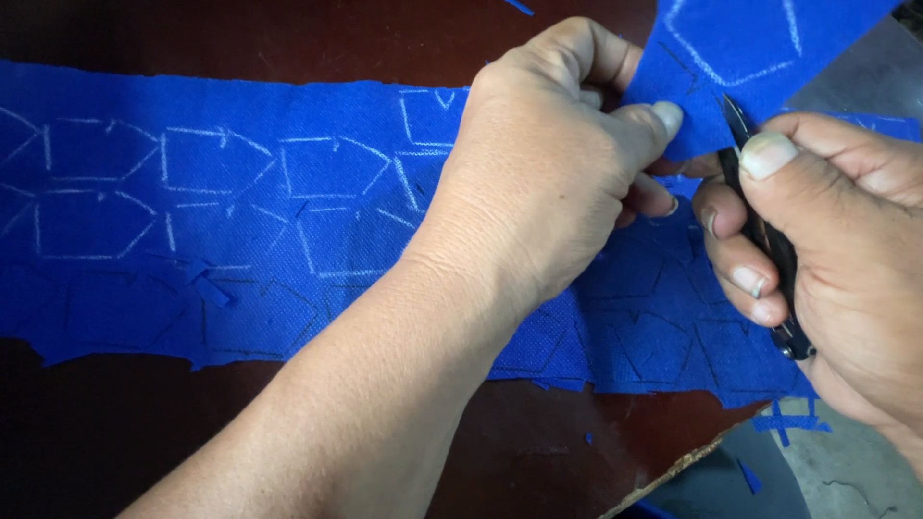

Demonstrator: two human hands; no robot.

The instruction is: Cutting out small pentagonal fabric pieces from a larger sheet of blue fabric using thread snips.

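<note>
A long strip of blue fabric (240, 192), marked with white chalk pentagon outlines, lies across a dark reddish-brown table (144, 432). My left hand (548, 183) pinches a raised piece of the blue fabric (740, 48) between thumb and fingers at the upper right. My right hand (827, 259) grips small black scissors (760, 221). Their tips point up at the lower edge of the raised piece, right beside my left thumb. The lower part of the scissors is hidden in my palm.
Small blue fabric scraps (793, 420) lie near the table's chipped right edge (683, 466). Grey floor (846, 471) shows beyond that edge at the lower right. Cut slits and offcuts show in the strip's lower half.
</note>
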